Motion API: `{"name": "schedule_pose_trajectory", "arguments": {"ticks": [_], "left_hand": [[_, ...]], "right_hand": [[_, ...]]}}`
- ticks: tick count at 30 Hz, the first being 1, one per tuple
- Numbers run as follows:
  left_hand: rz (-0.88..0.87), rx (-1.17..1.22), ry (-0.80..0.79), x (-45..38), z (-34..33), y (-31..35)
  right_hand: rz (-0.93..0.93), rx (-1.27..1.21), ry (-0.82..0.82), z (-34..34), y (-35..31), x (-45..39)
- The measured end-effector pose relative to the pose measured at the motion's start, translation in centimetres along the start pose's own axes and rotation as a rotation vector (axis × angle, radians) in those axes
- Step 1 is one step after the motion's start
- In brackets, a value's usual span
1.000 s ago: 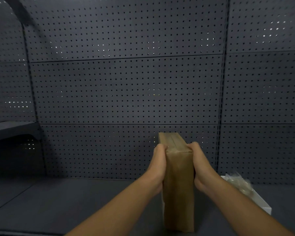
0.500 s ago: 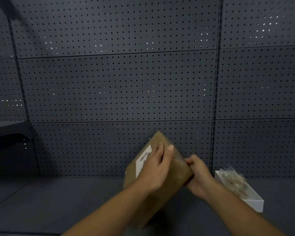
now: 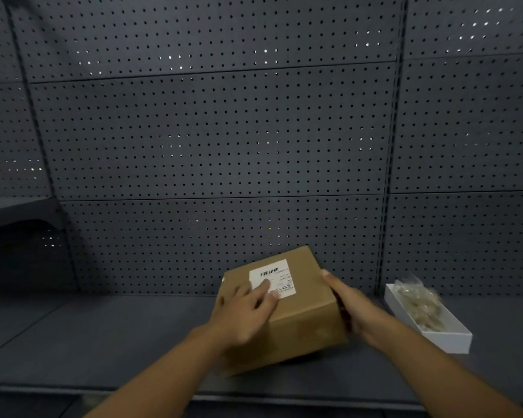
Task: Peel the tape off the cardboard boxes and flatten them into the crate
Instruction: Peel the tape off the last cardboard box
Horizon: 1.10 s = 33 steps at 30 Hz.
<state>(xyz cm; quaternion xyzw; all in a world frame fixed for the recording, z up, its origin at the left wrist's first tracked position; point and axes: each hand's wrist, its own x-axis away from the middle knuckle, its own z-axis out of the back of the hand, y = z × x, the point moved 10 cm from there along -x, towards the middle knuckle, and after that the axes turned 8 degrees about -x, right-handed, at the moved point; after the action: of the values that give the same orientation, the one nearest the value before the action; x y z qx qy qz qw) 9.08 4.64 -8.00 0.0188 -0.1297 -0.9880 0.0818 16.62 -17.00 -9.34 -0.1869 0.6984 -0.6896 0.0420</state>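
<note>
Cardboard box [image 3: 302, 309], brown and closed with a white barcode label [image 3: 273, 277] on top, lies on the shelf [image 3: 103, 342]; left hand [image 3: 245, 312] rests flat with straight fingers on it, right hand [image 3: 349, 303] grips its side.

Shop: pegboard backing [image 3: 212, 140], dark shelf [image 3: 103, 336]

Dark shelf [image 3: 103, 342] carries cardboard box [image 3: 302, 321]; white tray [image 3: 444, 336] well right.

Dark grey pegboard wall [image 3: 212, 134] (light pinpricks through some holes) behind a matching shelf [image 3: 103, 342].
</note>
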Motion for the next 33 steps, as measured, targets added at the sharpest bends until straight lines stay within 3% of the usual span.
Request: {"name": "schedule_pose_trajectory", "arguments": {"ticks": [6, 12, 20, 27, 33], "left_hand": [[-0.017, -0.208, -0.027, -0.3, -1.0, -1.0], [0.019, -0.303, -0.036, -0.6, -1.4, -0.9], [0.022, -0.293, 0.006, -0.5, -1.5, -0.9], [0.015, -0.240, 0.050, -0.4, -1.2, -1.0], [0.019, -0.228, 0.086, -0.2, -1.0, -1.1]], "right_hand": [[-0.034, 0.143, 0.037, -0.8, 3.4, -1.7], [0.149, 0.434, 0.110, -0.4, 2.4, -3.1], [0.144, 0.047, 0.012, -0.6, 5.9, -2.3], [0.058, 0.089, -0.065, -1.0, 4.9, -1.6], [0.094, 0.060, -0.036, -0.9, 5.5, -1.9]]}}
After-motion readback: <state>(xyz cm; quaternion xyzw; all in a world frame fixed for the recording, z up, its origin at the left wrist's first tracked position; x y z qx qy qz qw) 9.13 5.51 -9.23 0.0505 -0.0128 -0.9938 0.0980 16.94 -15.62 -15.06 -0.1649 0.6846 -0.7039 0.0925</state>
